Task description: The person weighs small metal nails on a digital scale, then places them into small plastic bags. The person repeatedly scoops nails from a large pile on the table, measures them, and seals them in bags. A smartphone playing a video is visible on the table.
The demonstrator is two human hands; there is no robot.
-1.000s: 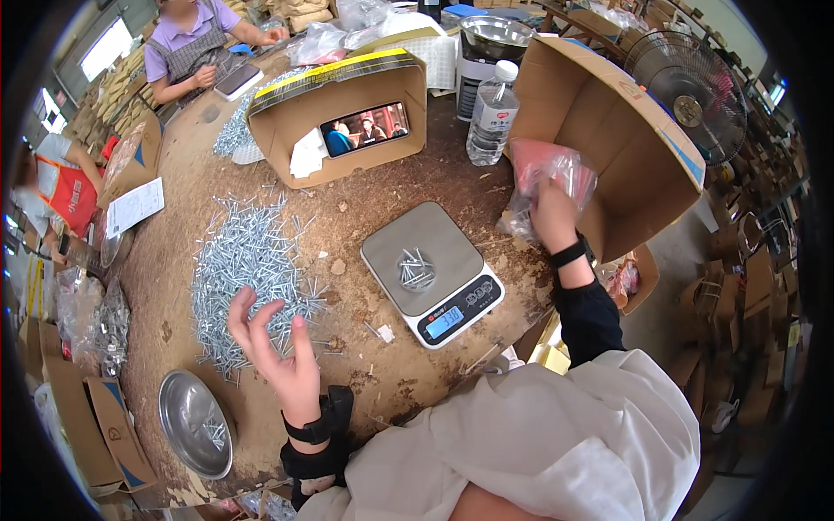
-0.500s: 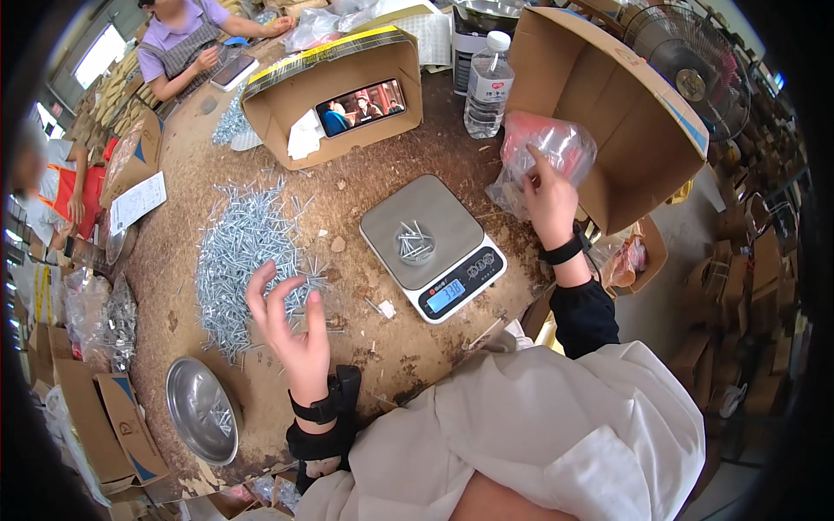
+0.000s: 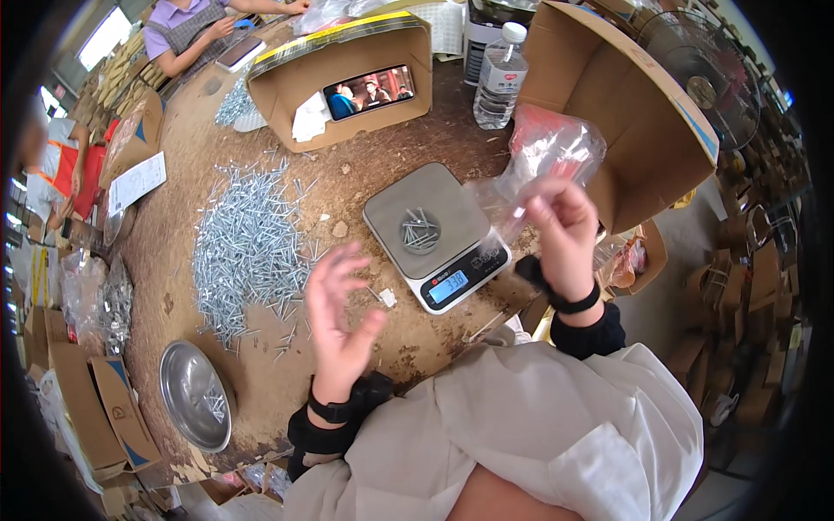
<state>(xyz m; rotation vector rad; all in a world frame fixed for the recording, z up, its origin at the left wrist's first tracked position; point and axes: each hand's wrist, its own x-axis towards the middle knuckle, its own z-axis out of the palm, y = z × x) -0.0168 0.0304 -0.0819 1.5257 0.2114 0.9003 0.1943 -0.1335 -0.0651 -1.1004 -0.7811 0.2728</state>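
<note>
Scuffed table (image 3: 347,195), slender screws (image 3: 248,252), crinkled bags (image 3: 558,143)

Clear plastic bag (image 3: 501,208), limp, pinched in right hand (image 3: 565,233), silvery fasteners (image 3: 248,247) heaped at left

Daylight glares through the white rectangular window (image 3: 106,39); soft light covers the worn brown wooden table (image 3: 347,191); the bare hands (image 3: 340,321) blur; curved edges darken to black.

Fasteners (image 3: 248,252) – shiny mtl., bags (image 3: 556,148) – glossy plas., rough wd. table (image 3: 343,187)
</note>
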